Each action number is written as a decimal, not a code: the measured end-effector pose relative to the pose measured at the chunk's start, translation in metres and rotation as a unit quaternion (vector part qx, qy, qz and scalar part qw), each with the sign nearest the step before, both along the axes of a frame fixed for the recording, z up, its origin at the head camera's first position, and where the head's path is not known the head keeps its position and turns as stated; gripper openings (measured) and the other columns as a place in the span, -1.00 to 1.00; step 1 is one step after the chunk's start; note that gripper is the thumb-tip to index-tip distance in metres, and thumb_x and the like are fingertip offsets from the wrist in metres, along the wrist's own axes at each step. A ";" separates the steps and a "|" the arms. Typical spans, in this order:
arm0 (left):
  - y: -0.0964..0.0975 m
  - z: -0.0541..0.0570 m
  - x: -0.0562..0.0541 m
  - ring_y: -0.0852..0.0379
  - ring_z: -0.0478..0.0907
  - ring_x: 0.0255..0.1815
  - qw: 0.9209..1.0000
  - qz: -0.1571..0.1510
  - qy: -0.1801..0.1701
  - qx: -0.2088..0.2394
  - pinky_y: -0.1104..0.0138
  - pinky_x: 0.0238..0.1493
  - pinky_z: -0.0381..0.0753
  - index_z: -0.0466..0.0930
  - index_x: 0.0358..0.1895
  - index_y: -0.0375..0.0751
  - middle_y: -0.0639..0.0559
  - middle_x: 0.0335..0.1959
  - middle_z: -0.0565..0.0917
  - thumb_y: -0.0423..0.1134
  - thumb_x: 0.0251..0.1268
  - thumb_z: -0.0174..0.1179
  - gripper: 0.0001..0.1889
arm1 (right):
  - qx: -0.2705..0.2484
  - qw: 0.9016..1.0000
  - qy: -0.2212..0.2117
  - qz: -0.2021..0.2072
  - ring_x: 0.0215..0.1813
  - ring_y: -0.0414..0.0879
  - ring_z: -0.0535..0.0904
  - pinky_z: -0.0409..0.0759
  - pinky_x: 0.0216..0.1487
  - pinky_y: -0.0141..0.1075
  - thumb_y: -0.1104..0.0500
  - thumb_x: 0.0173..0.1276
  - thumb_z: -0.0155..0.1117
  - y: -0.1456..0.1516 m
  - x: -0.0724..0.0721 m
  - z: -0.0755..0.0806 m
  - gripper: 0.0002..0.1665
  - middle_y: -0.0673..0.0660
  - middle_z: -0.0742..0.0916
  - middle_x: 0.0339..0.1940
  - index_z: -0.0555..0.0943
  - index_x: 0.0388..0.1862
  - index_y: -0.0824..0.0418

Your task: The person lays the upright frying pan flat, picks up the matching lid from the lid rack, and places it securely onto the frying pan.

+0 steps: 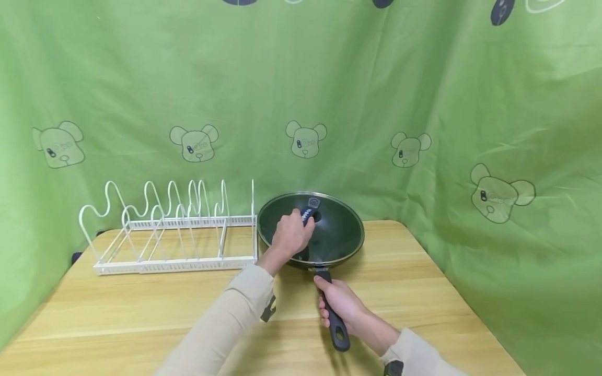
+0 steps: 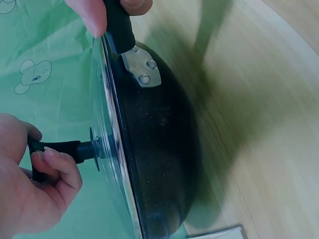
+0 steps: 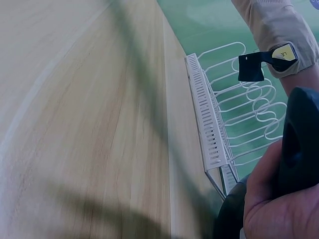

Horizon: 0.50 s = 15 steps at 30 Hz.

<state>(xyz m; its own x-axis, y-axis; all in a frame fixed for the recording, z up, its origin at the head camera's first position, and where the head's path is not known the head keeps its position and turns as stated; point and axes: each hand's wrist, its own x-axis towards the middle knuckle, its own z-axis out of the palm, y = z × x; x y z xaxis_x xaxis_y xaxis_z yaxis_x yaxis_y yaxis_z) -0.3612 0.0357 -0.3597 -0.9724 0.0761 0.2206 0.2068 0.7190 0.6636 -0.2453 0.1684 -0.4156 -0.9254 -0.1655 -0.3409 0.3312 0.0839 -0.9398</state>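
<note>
A dark frying pan point(image 2: 164, 134) with a long black handle point(image 1: 335, 321) is covered by a glass lid point(image 1: 336, 235). My right hand point(image 1: 345, 303) grips the pan's handle, thumb on top and fingers wrapped below. With curled fingers my left hand point(image 1: 290, 233) holds the black lid knob point(image 2: 60, 148), which has a raised arm with lettering. The lid sits on the pan's rim in the left wrist view. In the right wrist view the handle's end and my right hand point(image 3: 279, 214) fill the lower right corner; most of the pan is hidden there.
A white wire rack point(image 1: 174, 265) with several upright loops stands on the wooden table point(image 1: 188, 318), just left of the pan. Behind the table and to its right hangs a green curtain point(image 1: 357, 94) printed with bear heads.
</note>
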 end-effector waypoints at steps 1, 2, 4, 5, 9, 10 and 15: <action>0.000 0.000 0.000 0.07 0.54 -0.58 1.000 0.000 0.000 0.001 0.33 -0.65 0.52 0.49 0.10 -0.38 -0.13 -0.42 0.58 0.05 0.53 0.03 -0.52 | -0.001 1.000 -0.001 0.000 -0.69 -0.26 0.31 0.39 -0.66 -0.43 -0.08 0.63 -0.08 0.000 0.000 -0.001 -0.66 -0.07 0.43 -0.63 0.31 -0.17 0.18; 0.000 -0.001 0.000 0.07 0.54 -0.58 1.000 0.001 0.000 0.002 0.33 -0.65 0.52 0.50 0.09 -0.38 -0.13 -0.42 0.58 0.04 0.53 0.04 -0.52 | -0.002 1.000 -0.001 -0.001 -0.69 -0.26 0.31 0.39 -0.66 -0.43 -0.09 0.63 -0.08 0.000 0.000 -0.001 -0.66 -0.07 0.43 -0.64 0.31 -0.17 0.18; 0.000 -0.001 0.001 0.06 0.55 -0.57 1.000 0.003 0.001 0.004 0.34 -0.65 0.53 0.50 0.08 -0.38 -0.14 -0.41 0.59 0.04 0.53 0.04 -0.53 | -0.003 1.000 0.000 0.000 -0.69 -0.26 0.31 0.39 -0.66 -0.43 -0.09 0.63 -0.08 -0.001 0.000 -0.002 -0.65 -0.08 0.43 -0.64 0.31 -0.17 0.18; 0.000 -0.001 0.001 0.05 0.56 -0.57 1.000 0.003 0.001 0.009 0.33 -0.65 0.54 0.51 0.08 -0.38 -0.15 -0.41 0.60 0.03 0.53 0.04 -0.53 | -0.005 1.000 0.000 -0.001 -0.70 -0.26 0.31 0.39 -0.66 -0.43 -0.10 0.62 -0.07 -0.001 0.000 -0.002 -0.65 -0.08 0.43 -0.64 0.31 -0.17 0.17; 0.000 -0.001 0.001 0.02 0.57 -0.53 1.000 0.007 0.004 0.018 0.31 -0.61 0.55 0.51 0.07 -0.36 -0.18 -0.38 0.62 0.03 0.51 0.05 -0.55 | -0.008 1.000 0.004 -0.002 -0.70 -0.26 0.31 0.38 -0.66 -0.43 -0.11 0.61 -0.04 -0.002 0.000 -0.002 -0.64 -0.08 0.44 -0.64 0.32 -0.18 0.16; 0.000 -0.002 0.001 0.02 0.58 -0.52 1.000 0.008 0.006 0.019 0.31 -0.60 0.55 0.52 0.07 -0.36 -0.18 -0.37 0.63 0.03 0.51 0.05 -0.55 | -0.009 1.000 0.005 -0.002 -0.70 -0.26 0.31 0.38 -0.66 -0.42 -0.12 0.61 -0.03 -0.002 0.000 -0.002 -0.64 -0.08 0.43 -0.64 0.32 -0.18 0.16; 0.000 -0.003 0.000 0.02 0.59 -0.49 1.000 0.010 0.005 0.026 0.32 -0.58 0.56 0.51 0.10 -0.35 -0.17 -0.35 0.64 0.04 0.51 0.05 -0.54 | -0.009 1.000 0.001 -0.003 -0.70 -0.25 0.30 0.38 -0.66 -0.42 -0.12 0.61 -0.04 -0.002 -0.002 -0.001 -0.64 -0.08 0.43 -0.64 0.31 -0.16 0.16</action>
<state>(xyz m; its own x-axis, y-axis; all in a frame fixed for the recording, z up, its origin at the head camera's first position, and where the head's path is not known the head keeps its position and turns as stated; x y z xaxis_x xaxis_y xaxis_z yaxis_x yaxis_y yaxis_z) -0.3612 0.0356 -0.3630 -0.9713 0.0455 0.2335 0.2001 0.6870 0.6986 -0.2472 0.1663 -0.4168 -0.9268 -0.1671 -0.3365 0.3302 0.0647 -0.9417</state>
